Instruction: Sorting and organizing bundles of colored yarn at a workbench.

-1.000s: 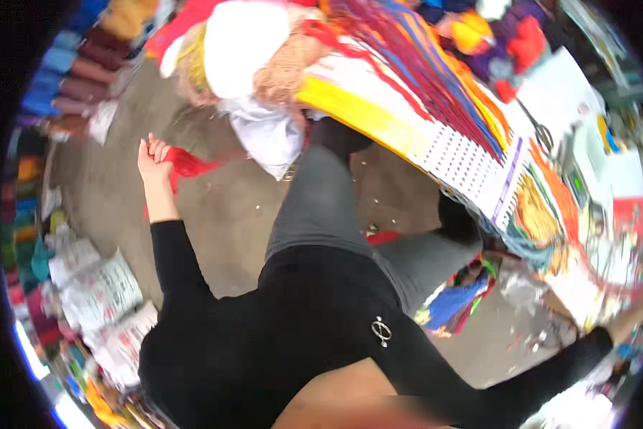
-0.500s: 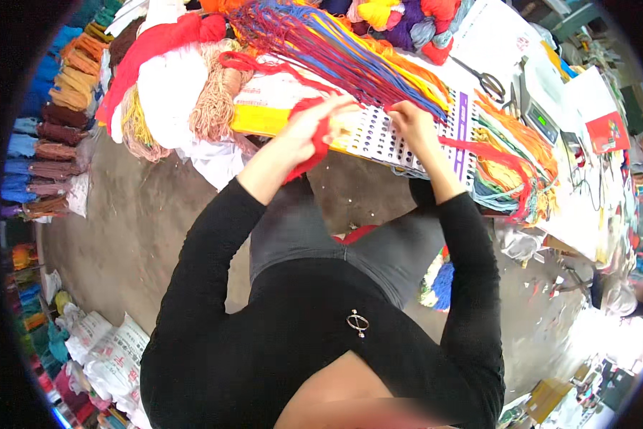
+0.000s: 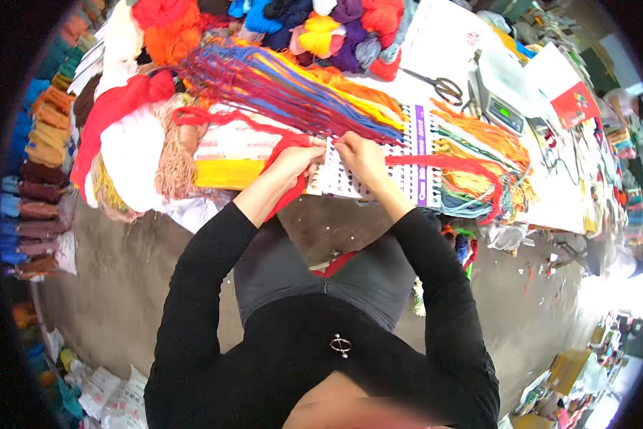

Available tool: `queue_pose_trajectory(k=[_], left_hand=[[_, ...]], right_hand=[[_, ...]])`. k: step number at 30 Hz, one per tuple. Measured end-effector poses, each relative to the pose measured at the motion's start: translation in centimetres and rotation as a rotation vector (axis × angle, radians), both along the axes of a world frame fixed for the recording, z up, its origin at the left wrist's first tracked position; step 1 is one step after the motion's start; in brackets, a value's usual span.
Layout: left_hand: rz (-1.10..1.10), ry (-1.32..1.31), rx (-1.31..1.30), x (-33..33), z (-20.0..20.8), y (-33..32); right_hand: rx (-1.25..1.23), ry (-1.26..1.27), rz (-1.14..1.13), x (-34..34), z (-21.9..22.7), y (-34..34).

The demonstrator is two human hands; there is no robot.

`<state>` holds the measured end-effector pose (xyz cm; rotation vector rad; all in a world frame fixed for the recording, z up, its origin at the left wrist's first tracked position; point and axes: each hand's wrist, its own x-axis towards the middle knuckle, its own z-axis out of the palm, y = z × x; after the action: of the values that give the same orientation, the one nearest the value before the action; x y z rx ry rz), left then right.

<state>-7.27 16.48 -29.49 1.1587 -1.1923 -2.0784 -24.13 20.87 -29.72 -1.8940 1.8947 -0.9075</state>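
Note:
A white card with rows of punched holes [image 3: 339, 183] and a purple strip lies at the table's front edge, strands of coloured yarn fanning out from its right side. My left hand [image 3: 295, 163] is closed round red yarn [image 3: 284, 201] that hangs below it, its fingertips against the card's left end. Close beside it, my right hand [image 3: 364, 159] is pinched at the card's upper edge; whatever lies between its fingertips is too small to make out. A red strand [image 3: 450, 161] runs from behind my right hand across the strip to the right.
Behind the card lies a long bundle of purple, blue and yellow yarn [image 3: 300, 89]. Scissors [image 3: 439, 87] and a digital scale [image 3: 499, 93] stand farther right. Left are a yellow block [image 3: 225, 174], a beige skein [image 3: 173, 150] and white yarn [image 3: 130, 154].
My right hand has moved left along the card, and the two hands are now close together. My left hand's fingers have closed in at the card's end. The whole view has shifted.

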Motion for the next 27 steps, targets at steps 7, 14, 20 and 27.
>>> queue_pose_trajectory(k=[7, 14, 20, 27], left_hand=[[-0.051, -0.03, 0.024, -1.0, -0.9, -1.5], [-0.056, -0.05, -0.057, -1.7, -1.8, -1.6], [-0.072, -0.064, -0.136, -1.0, -1.7, -1.7], [-0.086, -0.04, -0.169, -1.7, -1.2, -1.4]], right_hand=[[0.107, -0.098, 0.045, -0.3, 0.8, -0.5], [0.323, -0.322, 0.105, -1.6, -0.5, -2.3], [0.256, -0.425, 0.028, -1.1, -0.7, -2.4], [0.171, -0.279, -0.072, -0.4, -0.2, -1.5]])
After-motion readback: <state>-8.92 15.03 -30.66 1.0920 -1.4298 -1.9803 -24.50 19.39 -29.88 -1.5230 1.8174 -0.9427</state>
